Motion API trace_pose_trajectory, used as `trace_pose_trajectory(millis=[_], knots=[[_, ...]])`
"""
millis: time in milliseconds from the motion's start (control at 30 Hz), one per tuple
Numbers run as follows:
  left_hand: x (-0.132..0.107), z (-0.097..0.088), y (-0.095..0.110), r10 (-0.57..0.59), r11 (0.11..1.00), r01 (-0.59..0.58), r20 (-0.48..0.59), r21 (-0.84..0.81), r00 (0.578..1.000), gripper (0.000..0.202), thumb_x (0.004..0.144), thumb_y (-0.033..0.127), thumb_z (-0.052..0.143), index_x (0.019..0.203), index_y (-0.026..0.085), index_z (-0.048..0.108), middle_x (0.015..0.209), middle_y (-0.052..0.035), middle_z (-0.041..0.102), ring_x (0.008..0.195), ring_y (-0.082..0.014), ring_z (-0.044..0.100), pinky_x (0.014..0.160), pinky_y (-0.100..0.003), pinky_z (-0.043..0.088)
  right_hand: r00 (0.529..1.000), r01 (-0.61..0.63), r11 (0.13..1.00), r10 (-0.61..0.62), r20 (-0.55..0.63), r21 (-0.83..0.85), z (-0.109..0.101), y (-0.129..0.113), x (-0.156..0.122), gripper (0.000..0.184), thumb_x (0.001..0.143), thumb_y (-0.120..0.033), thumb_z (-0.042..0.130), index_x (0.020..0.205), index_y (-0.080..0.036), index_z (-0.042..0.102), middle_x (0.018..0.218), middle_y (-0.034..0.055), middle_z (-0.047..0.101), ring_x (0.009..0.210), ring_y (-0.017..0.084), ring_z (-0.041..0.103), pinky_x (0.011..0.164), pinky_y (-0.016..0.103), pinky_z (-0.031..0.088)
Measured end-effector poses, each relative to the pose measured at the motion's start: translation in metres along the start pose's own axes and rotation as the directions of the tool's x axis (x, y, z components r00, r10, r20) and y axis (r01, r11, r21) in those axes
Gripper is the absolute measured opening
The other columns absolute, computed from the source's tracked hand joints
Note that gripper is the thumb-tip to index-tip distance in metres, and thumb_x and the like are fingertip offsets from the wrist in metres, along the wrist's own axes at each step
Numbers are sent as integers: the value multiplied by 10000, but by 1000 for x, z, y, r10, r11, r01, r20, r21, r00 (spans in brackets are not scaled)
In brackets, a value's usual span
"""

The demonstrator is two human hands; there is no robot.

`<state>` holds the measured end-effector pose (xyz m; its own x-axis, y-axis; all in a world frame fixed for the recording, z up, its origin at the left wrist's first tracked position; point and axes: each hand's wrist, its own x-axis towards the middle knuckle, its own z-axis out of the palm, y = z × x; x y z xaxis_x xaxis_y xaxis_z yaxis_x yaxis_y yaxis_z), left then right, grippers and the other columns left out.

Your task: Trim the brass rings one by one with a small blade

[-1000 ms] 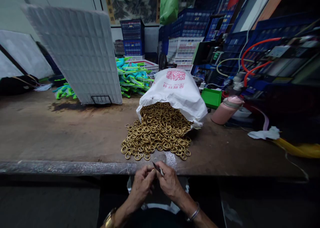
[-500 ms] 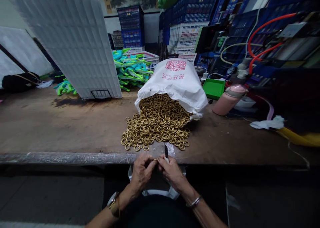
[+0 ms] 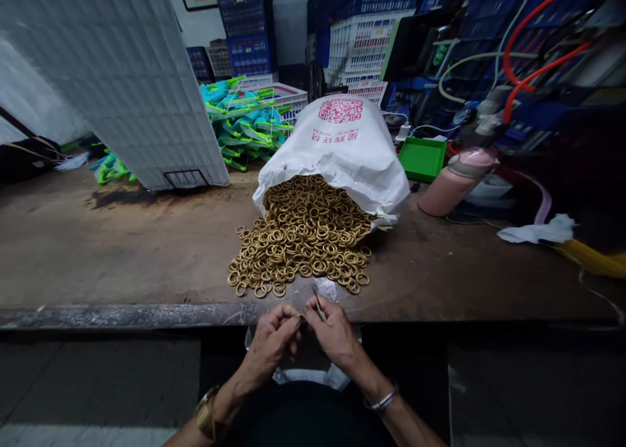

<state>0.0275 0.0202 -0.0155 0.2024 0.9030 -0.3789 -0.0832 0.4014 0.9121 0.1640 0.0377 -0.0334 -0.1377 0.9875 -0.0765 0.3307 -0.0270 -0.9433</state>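
My left hand (image 3: 272,340) is closed at the table's front edge, pinching a gold-coloured ring (image 3: 300,317) between thumb and fingertips. Little of that ring shows. Close beside it, my right hand (image 3: 336,337) wraps round a utility knife (image 3: 319,305), whose dark blade points up and away from me. The right thumb reaches to the ring. Just beyond both hands lies a heap of gold-coloured rings (image 3: 298,251), spilling from the mouth of a white sack (image 3: 337,150) with red print.
A tall pale ribbed panel (image 3: 147,94) stands at left, with green and blue plastic pieces (image 3: 249,127) behind it. To the right are a green tray (image 3: 423,158), a pink bottle (image 3: 457,183) and orange hoses (image 3: 518,75). Stacked crates (image 3: 364,42) fill the back.
The knife has turned in my right hand, its blade now seen edge-on and leaning left. Both hands stay together at the ring. My view has shifted slightly closer and lower.
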Motion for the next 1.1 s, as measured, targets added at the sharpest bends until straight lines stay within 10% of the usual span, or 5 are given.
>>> trace_pose_trajectory(millis=[333,767,1100], knots=[[3,2,-2,-39,983,40,8,-178,999,281,734,419,585,728,172,451,600,44,513,427,-47,440,409,-170,388,999,-11,986,18,37,-169,-9,0,4,190,818,-286,351,724,-205,495,579,-15,518,547,127,489,545,223,343],[0,1,3,48,992,-51,-21,-119,999,311,740,456,569,739,176,435,565,44,511,461,-71,473,463,-199,427,972,104,743,66,227,-661,-6,-9,-5,309,654,-58,380,899,-196,511,759,22,634,689,152,560,576,242,260],[-20,-8,9,76,974,-46,125,-224,989,238,777,368,563,704,160,472,630,13,548,455,-78,501,440,-217,444,992,-44,582,122,33,-812,-7,-11,12,262,724,-58,378,929,-145,517,737,76,637,654,178,577,546,263,260]])
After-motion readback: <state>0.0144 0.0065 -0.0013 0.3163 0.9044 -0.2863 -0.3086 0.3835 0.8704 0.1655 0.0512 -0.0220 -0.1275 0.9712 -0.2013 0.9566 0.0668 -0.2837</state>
